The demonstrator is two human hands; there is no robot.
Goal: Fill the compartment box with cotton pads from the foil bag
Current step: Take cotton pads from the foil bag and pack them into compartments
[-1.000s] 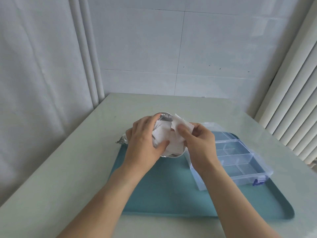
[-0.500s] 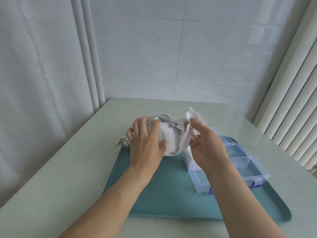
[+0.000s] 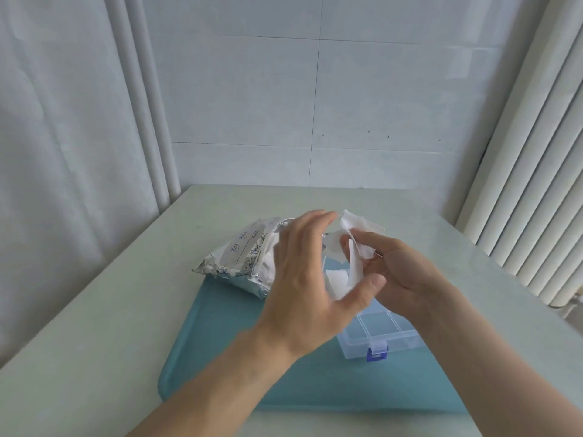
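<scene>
The crumpled foil bag [image 3: 236, 257] lies on its side at the far left corner of the teal tray [image 3: 220, 357], mouth facing right with white pads showing inside. My left hand [image 3: 303, 279] hovers in front of the bag's mouth with fingers spread and straight, gripping nothing. My right hand [image 3: 403, 272] pinches a few white cotton pads [image 3: 355, 238] between thumb and fingers, held above the far end of the clear compartment box [image 3: 381, 329]. The box stands open on the tray with a blue latch at its near side. My hands hide most of its compartments.
The tray sits on a pale table [image 3: 94, 326] whose left edge meets a white curtain. A tiled wall stands behind, and vertical blinds [image 3: 536, 184] close off the right side.
My left hand has let go of the foil bag and opened; the bag now lies on the tray. My right hand has drawn the pads out and to the right.
</scene>
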